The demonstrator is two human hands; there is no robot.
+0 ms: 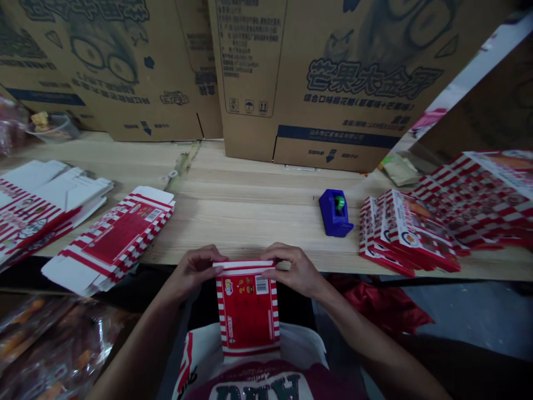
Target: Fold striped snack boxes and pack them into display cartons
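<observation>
A red-and-white striped carton (247, 311) stands upright against my body, just below the front edge of the wooden table (250, 205). My left hand (194, 272) grips its top left corner, fingers curled over the white flap. My right hand (293, 269) holds the top right corner the same way, fingers pressed on the flap. Both hands are closed on the carton's upper end.
A stack of flat striped cartons (112, 239) lies at the left, with another pile (37, 205) beyond it. Folded cartons (400, 230) are heaped at the right. A blue tape dispenser (335, 211) sits mid-right. Large brown shipping boxes (333, 78) line the back. Bagged snacks (50, 344) lie bottom left.
</observation>
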